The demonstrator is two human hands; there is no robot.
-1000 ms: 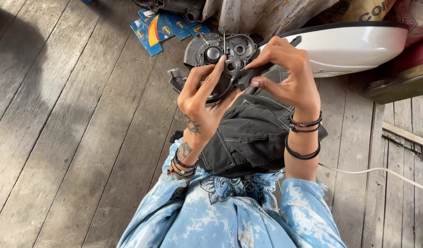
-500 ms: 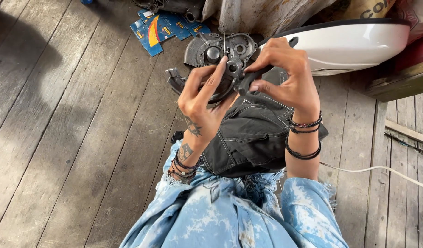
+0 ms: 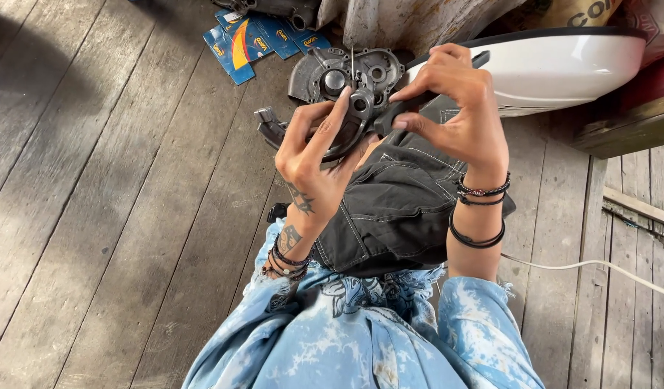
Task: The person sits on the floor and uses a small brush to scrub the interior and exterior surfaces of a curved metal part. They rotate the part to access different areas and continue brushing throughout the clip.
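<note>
My left hand (image 3: 314, 155) grips a curved dark grey metal part (image 3: 273, 127) above my knee, with its forefinger stretched up to a small round boss (image 3: 361, 104) on that part. My right hand (image 3: 458, 108) is closed on a black tool handle (image 3: 400, 112) whose tip meets the same boss. Behind both hands a round grey metal engine cover (image 3: 339, 72) with several holes lies on the wooden floor. My fingers hide most of the held part.
Blue printed packets (image 3: 249, 39) lie on the planks at the top. A white curved panel (image 3: 562, 68) sits at the upper right beside a wooden ledge (image 3: 627, 133). A white cable (image 3: 598, 268) crosses the floor at right.
Both hands and the held part have shifted slightly up and left. My right hand has tilted the tool handle a little higher. The grips are unchanged.
</note>
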